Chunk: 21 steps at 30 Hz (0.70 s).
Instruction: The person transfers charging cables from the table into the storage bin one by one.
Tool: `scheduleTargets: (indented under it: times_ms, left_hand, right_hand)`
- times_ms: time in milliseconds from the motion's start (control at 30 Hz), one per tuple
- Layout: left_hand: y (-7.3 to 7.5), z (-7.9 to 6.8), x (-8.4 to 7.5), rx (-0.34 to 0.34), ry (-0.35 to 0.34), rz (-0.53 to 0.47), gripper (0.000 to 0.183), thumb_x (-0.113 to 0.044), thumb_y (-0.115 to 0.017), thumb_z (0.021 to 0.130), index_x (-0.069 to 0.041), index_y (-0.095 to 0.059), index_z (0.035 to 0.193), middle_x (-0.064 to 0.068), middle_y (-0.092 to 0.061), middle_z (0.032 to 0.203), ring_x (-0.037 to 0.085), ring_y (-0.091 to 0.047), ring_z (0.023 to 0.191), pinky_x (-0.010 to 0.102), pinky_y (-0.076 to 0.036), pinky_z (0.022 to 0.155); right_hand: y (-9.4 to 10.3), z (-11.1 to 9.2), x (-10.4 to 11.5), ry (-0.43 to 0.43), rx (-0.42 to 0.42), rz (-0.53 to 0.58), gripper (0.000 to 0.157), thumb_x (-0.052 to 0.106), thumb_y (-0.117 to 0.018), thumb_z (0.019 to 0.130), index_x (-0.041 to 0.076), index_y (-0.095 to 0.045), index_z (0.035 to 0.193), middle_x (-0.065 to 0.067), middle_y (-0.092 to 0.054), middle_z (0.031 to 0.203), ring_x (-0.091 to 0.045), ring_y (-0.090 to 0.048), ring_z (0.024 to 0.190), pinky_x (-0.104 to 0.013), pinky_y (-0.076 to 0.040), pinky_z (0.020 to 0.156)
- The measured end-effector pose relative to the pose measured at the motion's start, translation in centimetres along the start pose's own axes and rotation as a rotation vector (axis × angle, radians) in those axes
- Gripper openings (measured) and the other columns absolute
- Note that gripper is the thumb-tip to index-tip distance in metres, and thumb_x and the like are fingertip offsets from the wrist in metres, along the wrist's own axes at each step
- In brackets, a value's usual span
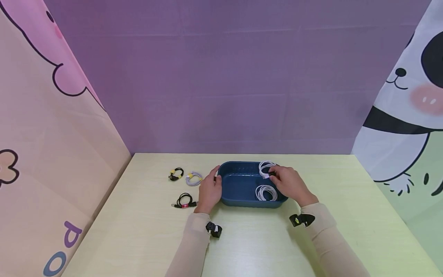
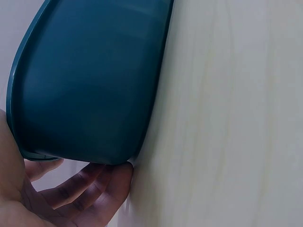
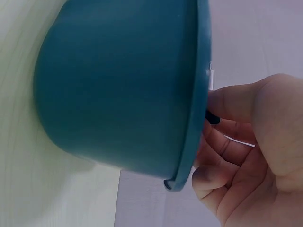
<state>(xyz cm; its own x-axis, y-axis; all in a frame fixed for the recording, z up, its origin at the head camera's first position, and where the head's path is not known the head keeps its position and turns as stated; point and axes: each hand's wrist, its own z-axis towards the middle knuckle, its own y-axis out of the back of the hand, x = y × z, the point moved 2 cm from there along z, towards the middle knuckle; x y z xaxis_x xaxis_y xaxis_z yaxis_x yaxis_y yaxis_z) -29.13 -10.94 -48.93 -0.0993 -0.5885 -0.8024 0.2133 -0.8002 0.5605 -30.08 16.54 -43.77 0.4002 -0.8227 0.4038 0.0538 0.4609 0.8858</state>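
Note:
A dark blue rectangular bin (image 1: 238, 203) stands on the table. At its left end my left hand (image 1: 209, 191) holds the wall, the thumb by the rim and the fingers against the outside in the left wrist view. Over the bin's far right part, my right hand (image 1: 290, 184) pinches a coiled white cable (image 1: 264, 165) by a dark piece. In the right wrist view the bin wall (image 3: 118, 85) hides most of that cable; only the dark piece (image 3: 213, 117) shows between thumb and fingers. Another coiled white cable (image 1: 258, 193) lies inside the bin, near its front right corner.
Left of the bin lie a small black cable coil (image 1: 182, 172) with yellow bands, a pale lilac cable coil (image 1: 194, 183) and a black cable (image 1: 180, 200) with a red band. A purple backdrop (image 1: 221, 84) rises behind the table (image 1: 256, 246), with printed cloths at both sides.

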Motion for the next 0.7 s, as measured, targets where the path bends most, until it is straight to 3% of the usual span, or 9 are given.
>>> scheduleTargets:
  times_ms: [700]
  left_hand:
    - [0.11,-0.11,-0.09,0.001,-0.004,-0.004,0.042,-0.018,-0.049,0.108,-0.014,-0.053,0.150,0.012,-0.072,0.099,0.024,-0.068,0.083,0.039,-0.053,0.069]
  right_hand:
    - [-0.81,0.56,0.27,0.006,0.055,-0.083,0.024,0.013,-0.068,0.097,0.000,-0.071,0.117,0.001,-0.058,0.066,-0.012,-0.047,0.057,-0.029,-0.040,0.061]
